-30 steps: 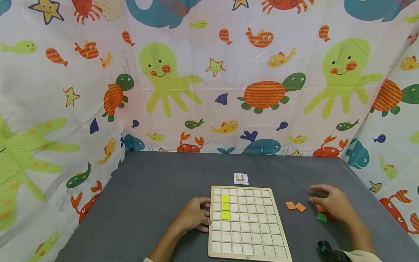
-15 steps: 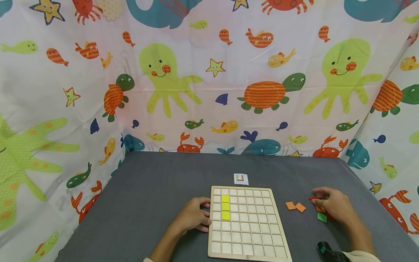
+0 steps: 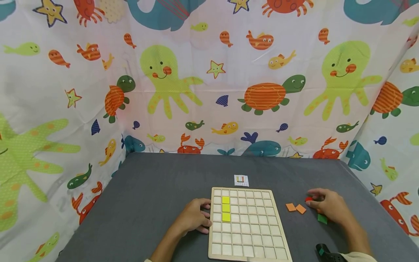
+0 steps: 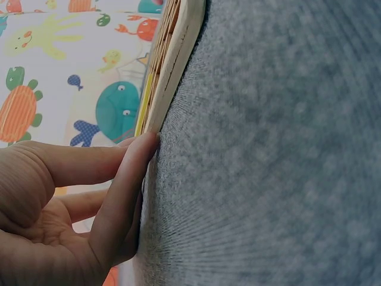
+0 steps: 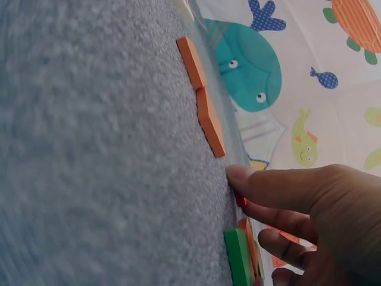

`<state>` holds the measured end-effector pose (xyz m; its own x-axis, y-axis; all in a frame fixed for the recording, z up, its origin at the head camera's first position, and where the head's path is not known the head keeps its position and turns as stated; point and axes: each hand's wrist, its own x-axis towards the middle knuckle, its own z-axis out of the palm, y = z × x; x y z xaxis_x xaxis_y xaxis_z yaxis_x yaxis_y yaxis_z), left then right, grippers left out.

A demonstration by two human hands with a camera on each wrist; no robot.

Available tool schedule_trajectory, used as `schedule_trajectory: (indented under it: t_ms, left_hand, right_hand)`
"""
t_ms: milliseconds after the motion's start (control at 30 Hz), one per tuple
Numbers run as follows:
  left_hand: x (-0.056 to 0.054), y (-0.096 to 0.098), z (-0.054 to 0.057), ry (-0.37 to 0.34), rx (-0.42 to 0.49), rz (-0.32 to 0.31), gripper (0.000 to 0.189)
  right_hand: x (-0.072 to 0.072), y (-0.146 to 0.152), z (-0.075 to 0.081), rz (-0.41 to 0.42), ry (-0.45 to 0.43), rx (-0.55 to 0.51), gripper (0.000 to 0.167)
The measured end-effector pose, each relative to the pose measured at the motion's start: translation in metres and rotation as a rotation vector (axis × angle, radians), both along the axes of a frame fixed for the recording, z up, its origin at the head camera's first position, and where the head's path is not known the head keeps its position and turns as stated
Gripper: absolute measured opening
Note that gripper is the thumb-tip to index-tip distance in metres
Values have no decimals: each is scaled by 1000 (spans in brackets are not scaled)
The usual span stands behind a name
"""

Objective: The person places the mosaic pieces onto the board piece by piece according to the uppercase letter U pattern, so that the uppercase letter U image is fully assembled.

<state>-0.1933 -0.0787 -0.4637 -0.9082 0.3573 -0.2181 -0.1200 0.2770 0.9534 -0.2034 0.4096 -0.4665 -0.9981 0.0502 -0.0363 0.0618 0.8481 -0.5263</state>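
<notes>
A light wooden grid board lies on the grey table with three yellow square tiles in a column near its left side. My left hand rests at the board's left edge, fingertips against the rim; the left wrist view shows the thumb touching it. Right of the board, my right hand pinches a red tile between thumb and fingers. In the right wrist view only a sliver of that red tile shows behind the thumb. A green tile and an orange one lie beneath this hand.
Two orange tiles lie between the board and my right hand. Behind the board is a small white card with a coloured U shape on a grid. A curtain printed with sea animals encloses the table's back and sides.
My right hand has come down into the tile pile, taken hold of a red tile and moved it slightly left. The left hand stays at the board's edge.
</notes>
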Motion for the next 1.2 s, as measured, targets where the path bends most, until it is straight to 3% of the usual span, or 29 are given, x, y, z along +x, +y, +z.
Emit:
schedule_trajectory:
  t_ms: [833, 1200]
  left_hand:
    - [0, 0, -1, -10, -2, 5, 74]
    - [1, 0, 0, -16, 4, 10, 74]
  right_hand:
    - [-4, -12, 0, 25, 0, 16, 41]
    - [-5, -20, 2, 65, 4, 1, 44]
